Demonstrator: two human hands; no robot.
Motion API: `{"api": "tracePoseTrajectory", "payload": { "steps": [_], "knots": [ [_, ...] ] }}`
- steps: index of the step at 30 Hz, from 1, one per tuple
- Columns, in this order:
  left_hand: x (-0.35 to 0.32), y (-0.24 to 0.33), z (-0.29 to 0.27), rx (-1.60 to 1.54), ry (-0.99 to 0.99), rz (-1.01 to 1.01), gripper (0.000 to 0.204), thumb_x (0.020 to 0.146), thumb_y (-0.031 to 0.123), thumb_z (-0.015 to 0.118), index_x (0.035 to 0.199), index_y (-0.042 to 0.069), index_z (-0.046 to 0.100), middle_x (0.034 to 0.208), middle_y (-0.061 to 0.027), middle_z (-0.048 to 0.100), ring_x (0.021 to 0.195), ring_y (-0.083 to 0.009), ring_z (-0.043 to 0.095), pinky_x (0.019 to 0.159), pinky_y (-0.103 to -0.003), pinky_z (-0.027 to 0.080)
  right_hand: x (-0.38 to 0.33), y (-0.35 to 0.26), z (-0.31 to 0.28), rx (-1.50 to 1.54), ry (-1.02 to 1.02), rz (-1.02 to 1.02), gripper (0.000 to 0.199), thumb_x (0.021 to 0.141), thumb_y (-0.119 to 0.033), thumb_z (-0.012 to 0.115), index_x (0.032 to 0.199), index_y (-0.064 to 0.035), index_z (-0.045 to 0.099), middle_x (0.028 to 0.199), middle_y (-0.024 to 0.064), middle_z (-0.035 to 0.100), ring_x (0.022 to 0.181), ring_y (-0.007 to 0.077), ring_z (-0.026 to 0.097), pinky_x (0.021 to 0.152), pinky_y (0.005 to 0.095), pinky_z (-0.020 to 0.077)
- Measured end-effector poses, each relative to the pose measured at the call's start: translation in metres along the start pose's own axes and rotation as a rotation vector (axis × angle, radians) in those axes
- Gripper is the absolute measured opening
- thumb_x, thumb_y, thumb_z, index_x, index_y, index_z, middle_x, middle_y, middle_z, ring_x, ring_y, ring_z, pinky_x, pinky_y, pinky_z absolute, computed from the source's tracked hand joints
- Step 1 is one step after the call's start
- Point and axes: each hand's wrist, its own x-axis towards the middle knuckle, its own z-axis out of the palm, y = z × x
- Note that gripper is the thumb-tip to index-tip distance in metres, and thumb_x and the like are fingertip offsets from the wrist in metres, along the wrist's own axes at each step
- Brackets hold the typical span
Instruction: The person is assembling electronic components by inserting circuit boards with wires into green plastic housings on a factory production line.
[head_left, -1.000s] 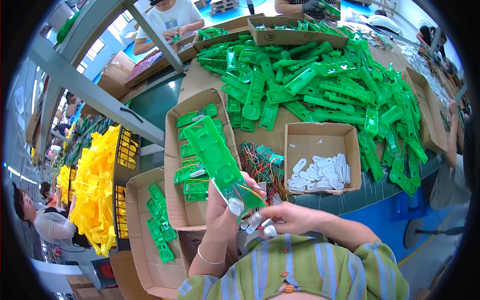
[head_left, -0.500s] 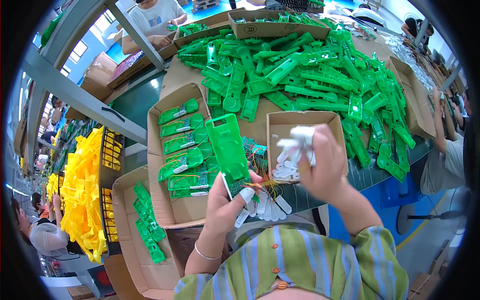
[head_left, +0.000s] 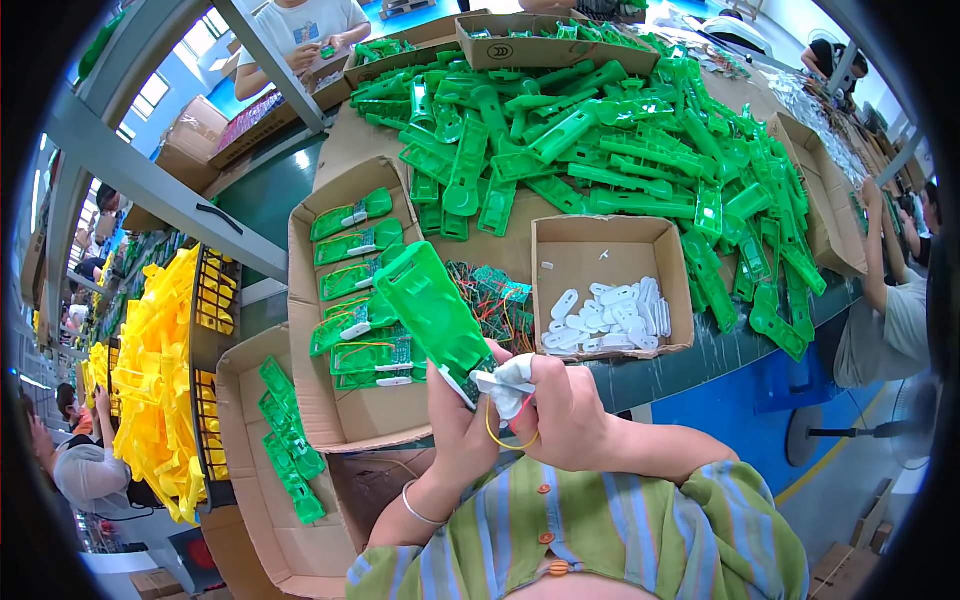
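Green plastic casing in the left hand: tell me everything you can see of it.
The long, glossy green plastic casing looks slightly translucent, with rounded corners at its far end and moulded contours along its face. It is held tilted, running from upper left down toward the hands. The left hand grips its near end, which fingers partly hide. A slim white strip shows along that end's edge. Its far end overlaps the cardboard tray in view; I can't tell whether they touch.

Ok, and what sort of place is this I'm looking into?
Most likely a factory assembly floor. What shows it: the big heap of matching green plastic casings, the mass of yellow plastic parts at the left, and a co-worker in a white shirt handling a small green part.
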Motion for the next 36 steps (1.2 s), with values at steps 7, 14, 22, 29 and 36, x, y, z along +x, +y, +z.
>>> {"api": "tracePoseTrajectory", "payload": {
  "steps": [7,14,22,29,36],
  "knots": [
    [-0.002,0.002,0.001,-0.120,-0.025,-0.082,0.055,0.080,0.010,0.061,0.126,0.003,0.031,0.104,-0.0092,0.050,0.091,-0.0145,0.051,0.080,-0.028,0.043,-0.003,-0.001,0.002,0.050,0.086,-0.024,0.026,0.077,-0.004,0.058,0.097,0.0062,0.044,0.076,0.0131,0.057,0.056,0.0246,0.059,0.051,0.0298,0.0477],
    [-0.001,0.002,0.005,0.171,0.013,0.114,0.030,0.085,0.004,0.050,0.110,0.002,0.034,0.099,-0.0095,0.049,0.087,-0.0152,0.052,0.077,-0.028,0.042,-0.002,-0.011,0.002,-0.130,0.026,0.017,0.025,0.074,0.000,0.054,0.096,0.0051,0.045,0.076,0.0134,0.055,0.058,0.0249,0.057,0.050,0.0332,0.0458],
    [-0.005,0.003,-0.014,0.184,-0.075,-0.133,0.057,0.078,-0.006,0.049,0.129,-0.001,0.024,0.100,-0.0115,0.053,0.091,-0.0180,0.054,0.079,-0.031,0.044,0.020,0.024,-0.028,-0.097,0.132,-0.265,0.026,0.081,-0.007,0.051,0.103,0.0049,0.043,0.076,0.0142,0.055,0.056,0.0288,0.053,0.052,0.0371,0.0445],
    [-0.005,-0.002,-0.010,0.344,-0.210,-0.038,0.070,0.071,-0.010,0.050,0.134,-0.001,0.021,0.100,-0.0126,0.054,0.089,-0.0220,0.056,0.080,-0.030,0.044,0.049,0.039,-0.038,-0.456,-0.064,-0.170,0.036,0.067,-0.006,0.057,0.100,0.0022,0.046,0.082,0.0108,0.045,0.075,0.0266,0.048,0.060,0.0357,0.0426],
    [-0.007,0.001,-0.017,-0.218,-0.190,-0.469,0.074,0.066,-0.007,0.061,0.132,-0.004,0.027,0.119,-0.0087,0.046,0.104,-0.0177,0.049,0.087,-0.029,0.041,0.050,0.074,-0.053,-0.263,-0.143,-0.077,0.048,0.064,0.005,0.060,0.109,0.0012,0.044,0.100,0.0173,0.048,0.091,0.0326,0.050,0.076,0.0404,0.0430]
  ]
}}
